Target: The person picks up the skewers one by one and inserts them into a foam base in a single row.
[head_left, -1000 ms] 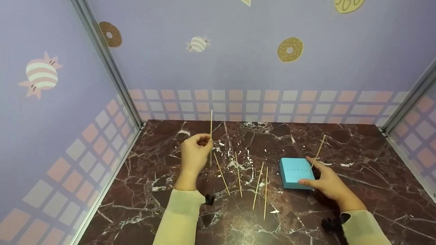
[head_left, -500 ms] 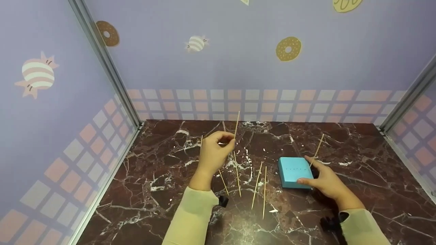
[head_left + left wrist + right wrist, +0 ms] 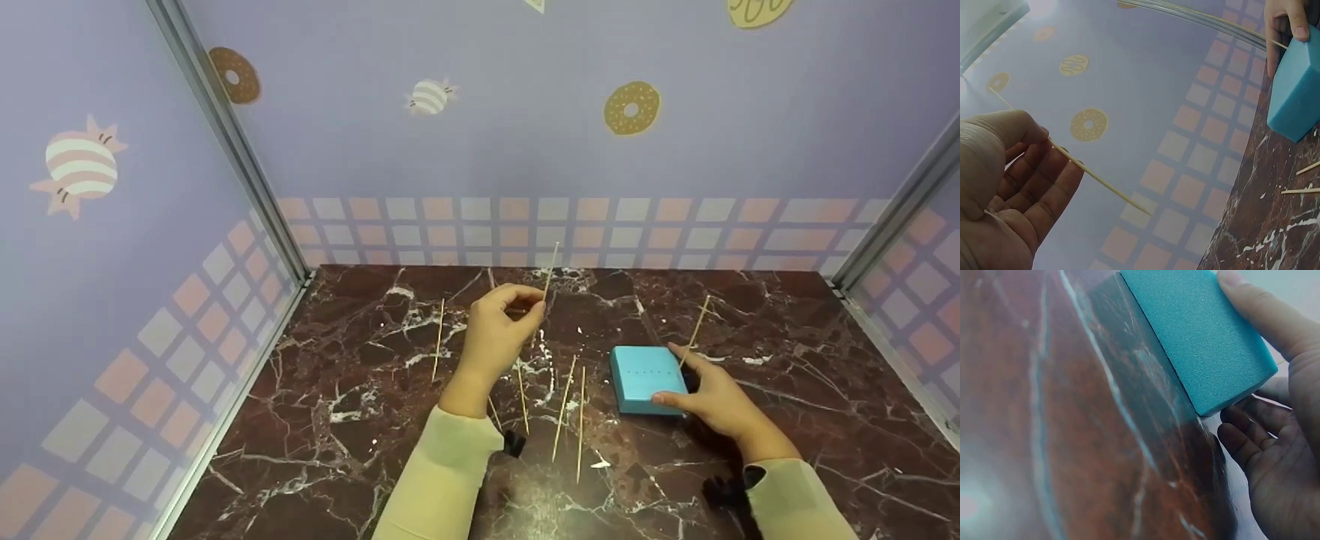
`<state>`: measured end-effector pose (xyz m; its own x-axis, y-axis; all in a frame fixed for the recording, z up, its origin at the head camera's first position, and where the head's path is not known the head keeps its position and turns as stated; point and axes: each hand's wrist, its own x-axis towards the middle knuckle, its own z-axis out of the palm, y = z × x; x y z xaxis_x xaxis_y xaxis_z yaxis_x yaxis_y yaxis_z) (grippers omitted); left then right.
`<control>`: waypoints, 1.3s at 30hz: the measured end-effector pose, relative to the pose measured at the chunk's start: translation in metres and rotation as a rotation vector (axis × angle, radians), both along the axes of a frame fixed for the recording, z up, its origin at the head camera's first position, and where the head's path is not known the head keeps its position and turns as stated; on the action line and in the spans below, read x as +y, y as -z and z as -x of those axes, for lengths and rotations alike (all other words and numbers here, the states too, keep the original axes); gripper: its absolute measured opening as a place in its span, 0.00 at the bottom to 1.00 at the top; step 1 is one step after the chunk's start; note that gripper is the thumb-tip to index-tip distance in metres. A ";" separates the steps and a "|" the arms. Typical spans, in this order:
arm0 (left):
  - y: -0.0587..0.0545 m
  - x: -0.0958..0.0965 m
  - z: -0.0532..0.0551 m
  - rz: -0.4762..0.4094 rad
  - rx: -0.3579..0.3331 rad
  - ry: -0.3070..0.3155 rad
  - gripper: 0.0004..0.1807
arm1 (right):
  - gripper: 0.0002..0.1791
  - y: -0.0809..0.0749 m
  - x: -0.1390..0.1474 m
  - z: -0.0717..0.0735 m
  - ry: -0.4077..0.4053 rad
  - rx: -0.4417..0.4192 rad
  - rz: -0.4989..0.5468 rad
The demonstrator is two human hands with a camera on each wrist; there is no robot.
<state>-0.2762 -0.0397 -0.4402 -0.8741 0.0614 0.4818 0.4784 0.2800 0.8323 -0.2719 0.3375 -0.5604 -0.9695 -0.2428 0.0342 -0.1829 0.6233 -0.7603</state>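
My left hand (image 3: 499, 337) pinches a thin wooden skewer (image 3: 551, 270) between thumb and fingers, above the table and left of the block. In the left wrist view this skewer (image 3: 1112, 191) runs past the fingertips, its lower end pointing down to the right. A blue foam block (image 3: 649, 367) with a row of small holes on top lies on the table. My right hand (image 3: 712, 397) grips its right side, thumb on the near part and fingers at the far edge. Another skewer (image 3: 697, 322) stands tilted in the block's right end.
Several loose skewers lie on the dark marbled table (image 3: 337, 465), one skewer (image 3: 439, 341) left of my left hand and another skewer (image 3: 581, 427) nearer the block. White crumbs are scattered among them. A patterned lilac wall (image 3: 525, 150) rises behind.
My left hand has moved right toward the block, carrying the skewer, which now leans a little right. A loose skewer on the left has come into view. My right hand keeps holding the block.
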 end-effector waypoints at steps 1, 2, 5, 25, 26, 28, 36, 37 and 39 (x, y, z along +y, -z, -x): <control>0.000 0.002 0.000 -0.002 0.005 -0.001 0.06 | 0.60 0.000 0.000 0.000 0.001 -0.001 0.002; 0.000 0.004 0.000 -0.005 0.007 0.000 0.06 | 0.59 0.000 0.000 0.000 0.001 -0.002 0.006; 0.000 0.011 0.000 -0.016 0.009 0.012 0.06 | 0.59 0.000 -0.001 0.000 -0.001 -0.006 0.018; 0.016 0.056 0.017 -0.059 -0.061 0.089 0.07 | 0.60 0.000 0.000 0.000 0.001 0.002 0.029; 0.018 0.058 0.019 -0.055 -0.063 0.087 0.07 | 0.60 0.000 0.000 0.000 0.002 0.001 0.029; 0.021 0.061 0.022 -0.047 -0.067 0.087 0.07 | 0.60 0.001 0.000 0.000 0.003 -0.005 0.032; 0.033 0.081 0.027 -0.037 -0.079 0.109 0.06 | 0.60 0.003 0.000 0.000 0.006 -0.011 0.032; 0.034 0.084 0.028 -0.035 -0.079 0.114 0.06 | 0.60 0.003 0.000 0.000 0.005 -0.008 0.031; 0.036 0.092 0.028 -0.026 -0.081 0.124 0.06 | 0.60 0.002 0.000 0.000 0.003 -0.002 0.025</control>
